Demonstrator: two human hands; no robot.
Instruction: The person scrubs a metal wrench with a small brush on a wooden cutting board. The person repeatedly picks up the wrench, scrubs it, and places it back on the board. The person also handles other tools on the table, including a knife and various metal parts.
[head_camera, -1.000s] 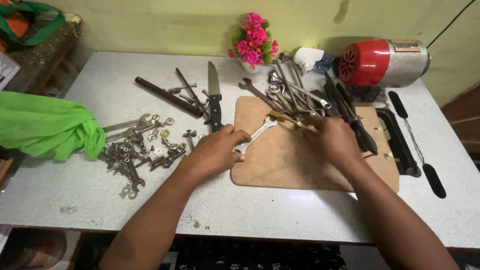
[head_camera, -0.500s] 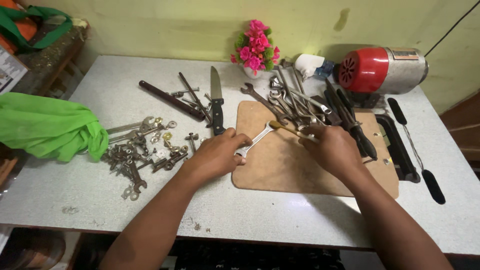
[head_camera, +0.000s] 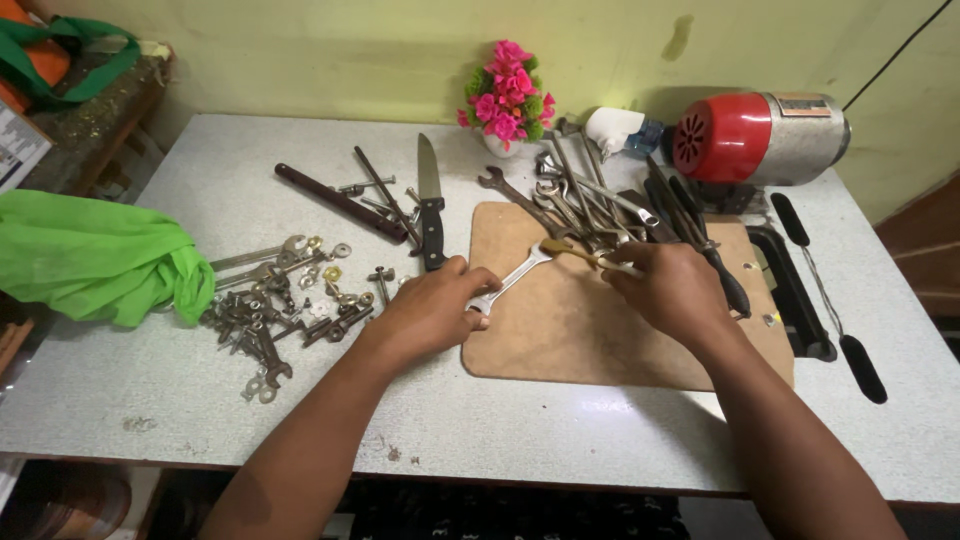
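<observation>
A silver open-ended spanner (head_camera: 510, 280) is held at its lower end by the left hand (head_camera: 432, 310), whose fingers are curled and pressed around the jaw end at the left edge of the wooden board (head_camera: 590, 340). The spanner lies slantwise across the upper left part of the board, its far end raised toward the right hand (head_camera: 672, 290). A small brush with a yellowish handle (head_camera: 590, 258) is pinched between the fingertips of the right hand, and its head is laid against the upper end of the spanner. The right hand is closed over the brush above the middle of the board.

A heap of spanners and pliers (head_camera: 600, 200) is spread over the board's far edge. A kitchen knife with a black handle (head_camera: 431, 205) is found just left of the board, and a scatter of nuts, bolts and small spanners (head_camera: 290, 300) lies farther left of it. A green cloth (head_camera: 95, 255) is bunched well to the left of the board. Behind the board, pink artificial flowers (head_camera: 506, 100) and a red and silver motor (head_camera: 760, 135) are set against the wall.
</observation>
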